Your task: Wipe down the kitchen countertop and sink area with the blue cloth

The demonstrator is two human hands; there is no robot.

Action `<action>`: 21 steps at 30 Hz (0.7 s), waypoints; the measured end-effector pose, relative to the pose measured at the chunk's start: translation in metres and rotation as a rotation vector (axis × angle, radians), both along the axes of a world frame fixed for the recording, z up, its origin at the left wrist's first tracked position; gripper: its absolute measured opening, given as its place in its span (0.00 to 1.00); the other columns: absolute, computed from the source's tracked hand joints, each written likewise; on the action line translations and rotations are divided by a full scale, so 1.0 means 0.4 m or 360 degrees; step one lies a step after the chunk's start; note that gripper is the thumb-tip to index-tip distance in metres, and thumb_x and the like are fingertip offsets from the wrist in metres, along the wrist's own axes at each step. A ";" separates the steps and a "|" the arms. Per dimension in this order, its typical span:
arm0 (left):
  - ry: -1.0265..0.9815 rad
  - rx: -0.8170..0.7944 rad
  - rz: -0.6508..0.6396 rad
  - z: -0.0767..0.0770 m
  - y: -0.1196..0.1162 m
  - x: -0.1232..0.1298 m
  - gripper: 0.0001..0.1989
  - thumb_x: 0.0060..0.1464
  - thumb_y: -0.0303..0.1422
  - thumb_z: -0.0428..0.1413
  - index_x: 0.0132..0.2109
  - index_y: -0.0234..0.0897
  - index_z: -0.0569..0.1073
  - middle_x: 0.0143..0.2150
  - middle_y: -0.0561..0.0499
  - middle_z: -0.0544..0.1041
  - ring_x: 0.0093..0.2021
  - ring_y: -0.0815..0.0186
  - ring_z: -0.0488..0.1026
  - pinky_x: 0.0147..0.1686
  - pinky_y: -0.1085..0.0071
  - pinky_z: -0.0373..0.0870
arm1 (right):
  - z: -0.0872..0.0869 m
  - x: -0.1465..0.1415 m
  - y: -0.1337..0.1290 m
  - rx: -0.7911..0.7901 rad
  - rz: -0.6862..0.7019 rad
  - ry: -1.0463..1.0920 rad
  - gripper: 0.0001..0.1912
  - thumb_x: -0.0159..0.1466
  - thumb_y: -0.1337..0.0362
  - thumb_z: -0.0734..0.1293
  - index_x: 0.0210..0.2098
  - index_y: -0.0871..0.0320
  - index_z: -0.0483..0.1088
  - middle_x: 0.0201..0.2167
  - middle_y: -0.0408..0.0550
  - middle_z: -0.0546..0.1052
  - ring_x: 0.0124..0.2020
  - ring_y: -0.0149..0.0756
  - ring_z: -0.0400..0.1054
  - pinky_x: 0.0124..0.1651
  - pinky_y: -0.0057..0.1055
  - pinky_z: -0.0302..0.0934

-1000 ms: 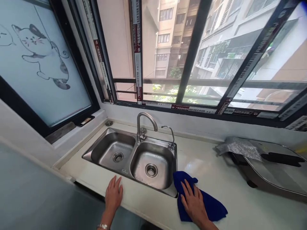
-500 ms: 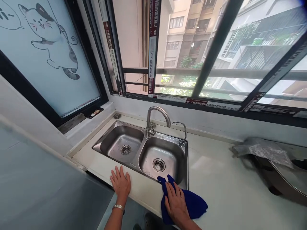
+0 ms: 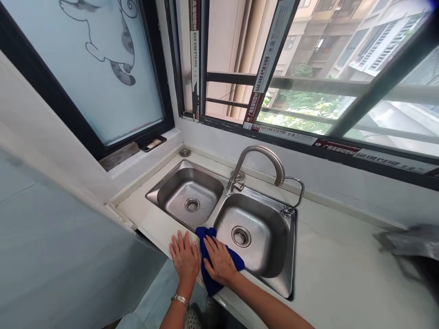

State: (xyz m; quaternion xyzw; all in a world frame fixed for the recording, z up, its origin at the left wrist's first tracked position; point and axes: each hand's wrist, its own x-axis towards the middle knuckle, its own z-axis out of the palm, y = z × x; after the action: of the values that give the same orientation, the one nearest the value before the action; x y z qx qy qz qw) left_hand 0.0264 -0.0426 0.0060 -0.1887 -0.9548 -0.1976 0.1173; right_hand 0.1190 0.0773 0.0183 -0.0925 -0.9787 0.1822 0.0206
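Clock positions are read in the head view from the centre of the sink, with 12 o'clock at the top. The double-basin stainless-steel sink [image 3: 219, 211] is set into a pale, smooth countertop [image 3: 331, 269]; the dark blue fabric cloth [image 3: 237, 260] lies at 6 o'clock, bunched across the front strip of the countertop and reaching the sink's front rim.

The right hand [image 3: 219, 262] rests palm down on the cloth; its fingers are extended and slightly parted, covering the fabric without closing round it. The left hand [image 3: 185, 257] lies flat on the countertop at 8 o'clock, just beside the cloth; its fingers are almost straight, moderately spread and grasp nothing; a silver-coloured bracelet [image 3: 180, 299] encircles the left wrist.

The tall, curved, brushed-metal faucet [image 3: 261, 149] stands at 1 o'clock, its spout arching over the right basin; the slim, hooked metal tap [image 3: 302, 192] is mounted near 2 o'clock; the small round metal fitting [image 3: 184, 152] sits at 11 o'clock; the flat, dark rectangular object [image 3: 154, 144] rests on the white ledge at 10 o'clock; crumpled grey translucent plastic [image 3: 416, 242] lies well apart at 3 o'clock, partly blurred.
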 end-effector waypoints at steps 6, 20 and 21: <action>-0.0016 0.0031 -0.0014 -0.012 -0.001 -0.009 0.24 0.68 0.37 0.43 0.67 0.39 0.64 0.73 0.42 0.59 0.74 0.46 0.48 0.70 0.40 0.51 | 0.008 -0.169 0.034 -0.0314 0.0014 -0.0058 0.31 0.70 0.54 0.53 0.69 0.58 0.55 0.71 0.47 0.57 0.73 0.47 0.45 0.74 0.50 0.41; -0.0055 0.0016 0.0009 0.015 0.004 -0.015 0.25 0.67 0.36 0.41 0.66 0.35 0.66 0.71 0.40 0.62 0.74 0.46 0.49 0.70 0.41 0.51 | 0.002 -0.078 -0.019 -0.0107 -0.0332 -0.0017 0.28 0.71 0.56 0.50 0.67 0.58 0.58 0.67 0.50 0.65 0.67 0.48 0.55 0.67 0.47 0.55; -0.0049 0.0020 0.0015 0.018 0.006 -0.016 0.25 0.67 0.36 0.41 0.66 0.35 0.66 0.71 0.40 0.61 0.74 0.46 0.49 0.70 0.41 0.51 | 0.001 -0.054 -0.014 -0.0074 -0.0348 -0.0001 0.28 0.71 0.56 0.51 0.67 0.57 0.57 0.67 0.50 0.65 0.65 0.48 0.57 0.67 0.48 0.56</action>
State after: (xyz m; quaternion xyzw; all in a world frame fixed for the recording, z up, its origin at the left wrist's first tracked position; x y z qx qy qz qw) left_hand 0.0201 -0.0400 0.0131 -0.1803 -0.9561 -0.2060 0.1048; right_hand 0.0974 0.0716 0.0186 -0.1992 -0.9582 0.2017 0.0379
